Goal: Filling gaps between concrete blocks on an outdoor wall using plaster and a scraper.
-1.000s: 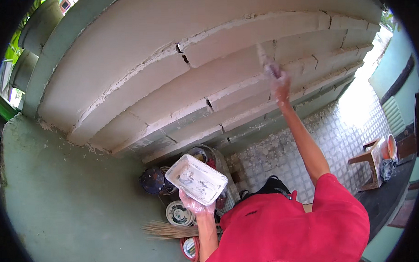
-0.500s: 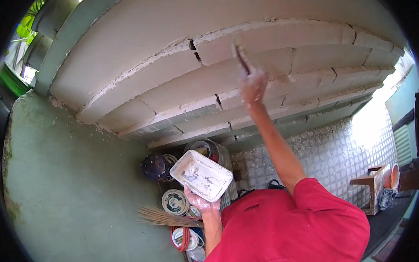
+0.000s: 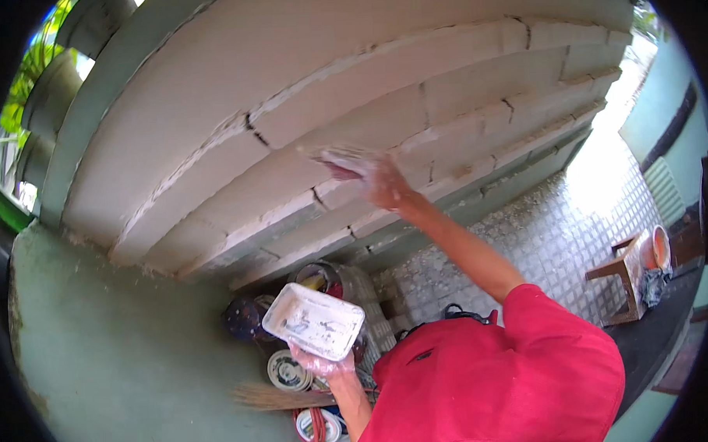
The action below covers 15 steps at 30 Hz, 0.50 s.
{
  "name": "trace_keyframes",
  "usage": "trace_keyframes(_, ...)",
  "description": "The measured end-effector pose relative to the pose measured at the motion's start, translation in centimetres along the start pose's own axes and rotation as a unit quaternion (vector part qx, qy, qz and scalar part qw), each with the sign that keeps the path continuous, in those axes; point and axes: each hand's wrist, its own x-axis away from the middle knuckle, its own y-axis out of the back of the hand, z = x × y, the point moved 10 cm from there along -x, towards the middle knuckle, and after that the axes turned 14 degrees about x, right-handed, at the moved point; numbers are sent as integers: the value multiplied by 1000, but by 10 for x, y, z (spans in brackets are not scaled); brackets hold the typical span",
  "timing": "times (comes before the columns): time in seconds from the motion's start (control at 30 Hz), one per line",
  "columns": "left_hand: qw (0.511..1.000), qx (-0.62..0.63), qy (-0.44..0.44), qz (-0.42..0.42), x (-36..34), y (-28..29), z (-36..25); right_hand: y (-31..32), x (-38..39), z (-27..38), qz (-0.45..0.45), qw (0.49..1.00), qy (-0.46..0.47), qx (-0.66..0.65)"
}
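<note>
Currently, the left hand (image 3: 322,364) supports the white tray (image 3: 314,321) from below, fingers gripping its near end, above the lidded bucket (image 3: 287,370) and broom (image 3: 270,396). The right hand's (image 3: 385,186) fingers close around a blurred flat tool (image 3: 338,161) before the stepped wall (image 3: 395,67). Caution: smeared fingers could let the tray slip; a ledge edge or crack (image 3: 255,131) could catch the tool. Sideways room extends rightward over the tiled floor (image 3: 541,222).

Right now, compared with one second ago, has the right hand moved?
Yes, leftward: the right hand is now nearer the dark crack to its lower left.
</note>
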Motion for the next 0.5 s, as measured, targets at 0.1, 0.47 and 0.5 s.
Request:
trace_keyframes(0.1,1000,-9,3,-13,2,5,13,69,34,-58,-41,988,50,143)
trace_keyframes(0.47,998,-8,55,-28,2,2,85,241,-17,-149,-173,899,151,373)
trace_keyframes(0.5,998,-15,56,-34,3,2,88,239,-17,-159,-152,902,143,379)
